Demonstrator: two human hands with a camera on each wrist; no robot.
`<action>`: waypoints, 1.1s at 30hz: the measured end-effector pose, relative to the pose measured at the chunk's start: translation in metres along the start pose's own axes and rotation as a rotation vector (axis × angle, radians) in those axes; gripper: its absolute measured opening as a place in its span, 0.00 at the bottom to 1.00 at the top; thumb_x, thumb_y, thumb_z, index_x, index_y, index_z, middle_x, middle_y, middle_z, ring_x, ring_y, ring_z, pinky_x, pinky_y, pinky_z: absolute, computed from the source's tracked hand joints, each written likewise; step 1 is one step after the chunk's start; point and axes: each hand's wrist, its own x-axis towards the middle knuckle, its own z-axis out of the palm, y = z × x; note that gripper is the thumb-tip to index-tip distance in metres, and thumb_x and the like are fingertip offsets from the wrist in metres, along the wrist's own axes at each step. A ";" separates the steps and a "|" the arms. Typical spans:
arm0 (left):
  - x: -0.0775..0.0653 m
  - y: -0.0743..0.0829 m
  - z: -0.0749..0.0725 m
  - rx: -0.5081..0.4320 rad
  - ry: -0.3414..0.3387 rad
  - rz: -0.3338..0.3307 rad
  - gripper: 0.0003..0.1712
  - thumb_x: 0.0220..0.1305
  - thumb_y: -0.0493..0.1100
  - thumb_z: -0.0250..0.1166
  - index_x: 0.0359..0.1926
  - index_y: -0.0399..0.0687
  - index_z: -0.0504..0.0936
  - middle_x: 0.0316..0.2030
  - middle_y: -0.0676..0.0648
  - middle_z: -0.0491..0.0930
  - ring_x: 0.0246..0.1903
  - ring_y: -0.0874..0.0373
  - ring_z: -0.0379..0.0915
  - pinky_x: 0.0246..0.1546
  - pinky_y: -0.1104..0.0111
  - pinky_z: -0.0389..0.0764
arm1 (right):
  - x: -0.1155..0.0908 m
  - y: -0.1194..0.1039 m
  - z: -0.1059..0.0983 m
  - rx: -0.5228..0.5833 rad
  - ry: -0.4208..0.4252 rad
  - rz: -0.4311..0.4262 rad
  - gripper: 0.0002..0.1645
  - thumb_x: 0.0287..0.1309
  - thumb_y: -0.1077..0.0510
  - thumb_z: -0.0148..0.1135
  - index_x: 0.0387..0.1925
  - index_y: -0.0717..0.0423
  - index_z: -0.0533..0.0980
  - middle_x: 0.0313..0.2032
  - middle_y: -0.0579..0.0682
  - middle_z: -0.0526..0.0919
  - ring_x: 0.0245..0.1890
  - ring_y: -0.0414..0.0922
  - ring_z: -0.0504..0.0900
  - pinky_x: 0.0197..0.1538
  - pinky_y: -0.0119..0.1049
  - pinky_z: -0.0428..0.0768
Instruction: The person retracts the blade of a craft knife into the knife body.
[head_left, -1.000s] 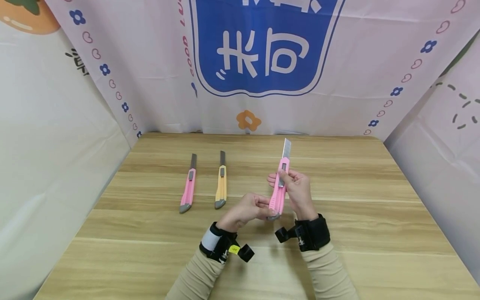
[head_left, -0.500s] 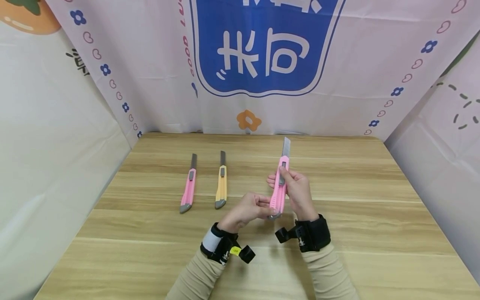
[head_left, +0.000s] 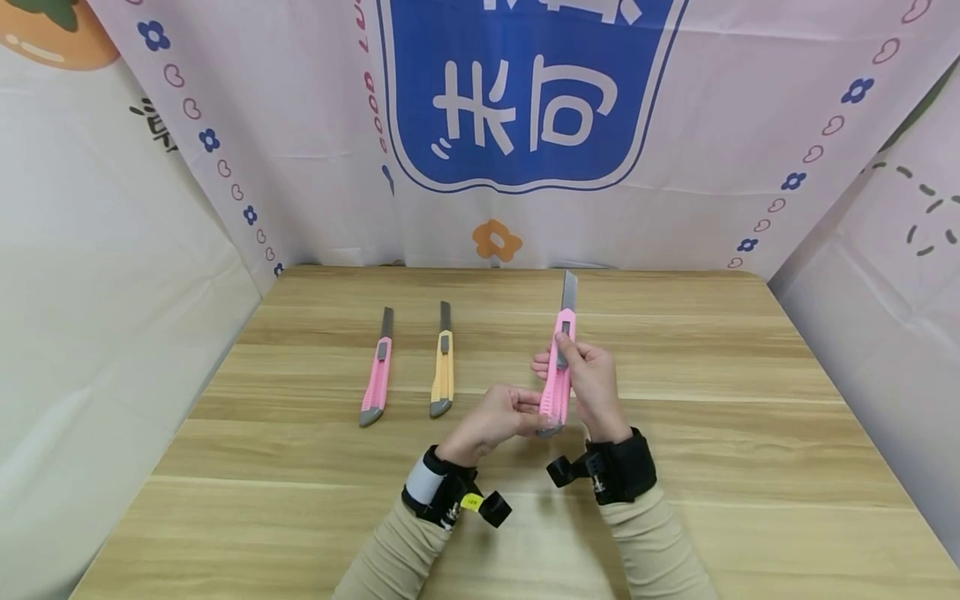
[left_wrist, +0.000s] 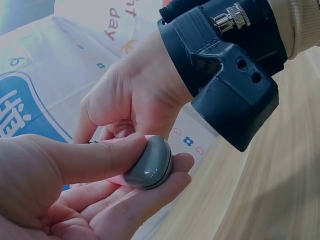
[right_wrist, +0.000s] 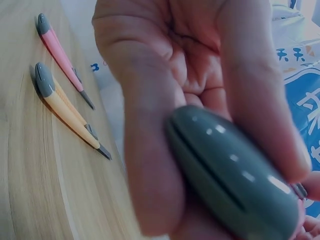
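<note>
A pink utility knife (head_left: 557, 402) with its blade (head_left: 570, 292) out is held in both hands above the table, tip pointing toward the back wall. My left hand (head_left: 491, 419) pinches its grey end cap (left_wrist: 150, 165) between thumb and fingers, seen closely in both wrist views. My right hand (head_left: 596, 379) grips the body higher up, its thumb lying over the grey slider. To the left lie two more utility knives with blades out, a yellow one (head_left: 442, 375) and a pink one (head_left: 376, 383).
The knives lie on a wood-grain table (head_left: 712, 467). A printed cloth (head_left: 675, 225) hangs along its back edge, and pale cloth walls (head_left: 97, 333) stand at both sides. Each wrist wears a black strap with a small camera (head_left: 493, 508).
The held knife has shifted slightly upward and left in the head view, and the right hand has moved a little with it. The two lying knives have stayed put.
</note>
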 end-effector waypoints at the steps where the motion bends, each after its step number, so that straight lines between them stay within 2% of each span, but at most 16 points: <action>1: 0.000 0.000 0.000 -0.002 -0.003 0.002 0.17 0.60 0.33 0.64 0.51 0.32 0.80 0.43 0.34 0.86 0.33 0.64 0.84 0.47 0.59 0.86 | 0.000 0.000 0.000 -0.001 -0.003 -0.007 0.26 0.70 0.55 0.51 0.52 0.78 0.71 0.20 0.42 0.87 0.25 0.38 0.88 0.38 0.34 0.88; 5: -0.001 0.001 0.001 -0.011 -0.010 0.008 0.17 0.60 0.32 0.64 0.50 0.31 0.81 0.42 0.34 0.86 0.32 0.64 0.84 0.47 0.61 0.86 | 0.000 -0.001 -0.001 -0.004 -0.010 -0.017 0.26 0.70 0.56 0.51 0.51 0.80 0.71 0.19 0.41 0.86 0.25 0.37 0.88 0.36 0.33 0.88; 11: -0.002 0.001 0.001 -0.018 -0.014 0.016 0.16 0.59 0.31 0.64 0.49 0.31 0.81 0.41 0.34 0.86 0.31 0.66 0.83 0.46 0.60 0.86 | -0.002 -0.003 -0.002 -0.011 -0.020 -0.009 0.27 0.70 0.55 0.52 0.57 0.77 0.69 0.20 0.40 0.87 0.25 0.37 0.88 0.36 0.32 0.87; 20: -0.003 0.001 0.001 -0.028 -0.035 0.009 0.15 0.60 0.32 0.64 0.48 0.31 0.81 0.40 0.35 0.87 0.29 0.67 0.82 0.48 0.56 0.85 | -0.002 -0.002 -0.004 -0.006 -0.038 -0.016 0.27 0.70 0.55 0.52 0.57 0.78 0.69 0.20 0.41 0.87 0.25 0.38 0.88 0.36 0.33 0.87; 29: -0.002 -0.001 0.000 -0.030 -0.032 0.013 0.16 0.59 0.33 0.65 0.49 0.32 0.81 0.41 0.36 0.87 0.29 0.67 0.82 0.47 0.56 0.85 | -0.003 -0.001 -0.002 0.009 -0.029 -0.025 0.24 0.68 0.58 0.54 0.53 0.78 0.70 0.21 0.42 0.88 0.26 0.38 0.88 0.38 0.33 0.87; 33: -0.002 -0.001 -0.001 -0.026 -0.032 0.011 0.16 0.59 0.33 0.65 0.49 0.33 0.82 0.40 0.36 0.87 0.30 0.66 0.83 0.47 0.57 0.85 | -0.002 -0.001 -0.002 0.015 -0.028 -0.033 0.24 0.68 0.59 0.53 0.54 0.79 0.70 0.20 0.41 0.88 0.25 0.38 0.88 0.38 0.33 0.87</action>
